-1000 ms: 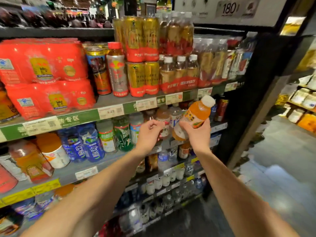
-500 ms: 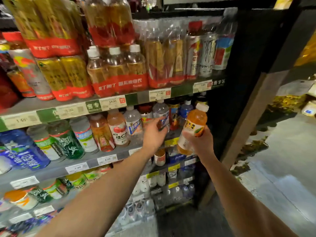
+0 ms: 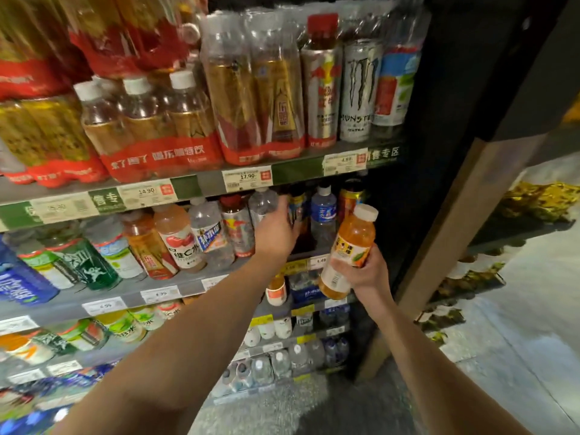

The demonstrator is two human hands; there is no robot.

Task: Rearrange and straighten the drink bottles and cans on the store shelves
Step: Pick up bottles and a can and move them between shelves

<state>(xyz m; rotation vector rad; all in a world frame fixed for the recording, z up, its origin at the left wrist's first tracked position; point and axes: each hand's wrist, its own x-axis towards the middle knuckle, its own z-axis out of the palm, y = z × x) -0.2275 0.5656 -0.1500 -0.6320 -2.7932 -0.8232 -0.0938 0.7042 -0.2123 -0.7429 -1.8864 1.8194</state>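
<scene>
Orange juice fills the bottle [image 3: 350, 251] your right hand [image 3: 365, 271] grips, fingers and thumb curled round its lower half over the pale label. It tilts with its white cap leaning up and to the right, held in front of the middle shelf [image 3: 175, 285], apart from the bottles standing there, with its base lower than that shelf's edge.

Your left hand [image 3: 276, 232] reaches into the middle shelf, arm stretched forward from the lower left. Its fingers curve round a clear bottle [image 3: 263, 204] near the right end of the row, the fingertips lying against the dark can [image 3: 298, 208] next to it. You cannot tell from this angle whether the hand actually clamps the clear bottle or only rests on it.

On the middle shelf, left of your left hand, a red-capped silver bottle [image 3: 237, 229] stands beside a clear bottle with a blue label [image 3: 210, 233], then a pale orange bottle with an apple label [image 3: 177, 235], an amber tea bottle [image 3: 146, 244] and a green bottle [image 3: 88, 265]. Right of your left hand stand a blue-labelled water bottle [image 3: 323, 215] and a red and gold can [image 3: 350, 197].

Above the middle shelf, the upper shelf [image 3: 194, 183] carries shrink-wrapped packs of amber bottles with white caps [image 3: 147, 120], a white Monster can [image 3: 359, 89] and a red-capped silver bottle beside it. Price tags [image 3: 247, 178] line the shelf edges.

Below the middle shelf, lower shelves hold small bottles, too blurred to tell apart.
</scene>
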